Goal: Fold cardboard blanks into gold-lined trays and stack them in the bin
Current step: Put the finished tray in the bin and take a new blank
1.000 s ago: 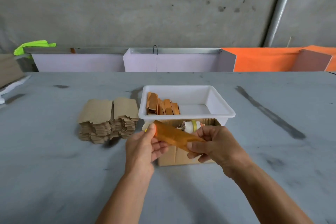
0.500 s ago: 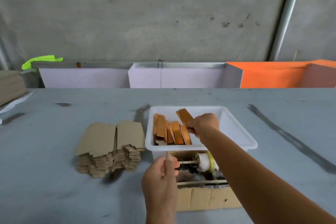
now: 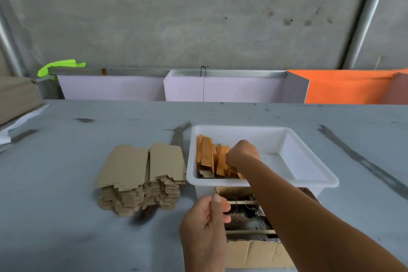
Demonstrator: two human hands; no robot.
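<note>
A white plastic bin (image 3: 309,154) stands on the grey table with a row of folded gold-lined trays (image 3: 207,157) on edge at its left end. My right hand (image 3: 242,154) reaches into the bin, fingers curled down on one tray at the right end of that row; the hand hides most of that tray. My left hand (image 3: 205,227) hovers in front of the bin, loosely curled and holding nothing. A thick stack of flat brown cardboard blanks (image 3: 141,170) lies on the table just left of the bin.
An open cardboard box (image 3: 254,254) with odds and ends sits under the bin's near edge, beside my left hand. White and orange panels (image 3: 220,88) line the table's far edge. Flat boards (image 3: 15,97) lie at far left.
My right hand carried the folded tray from in front of me into the bin and lowered it onto the row. My left hand let go of it and stayed near the box.
</note>
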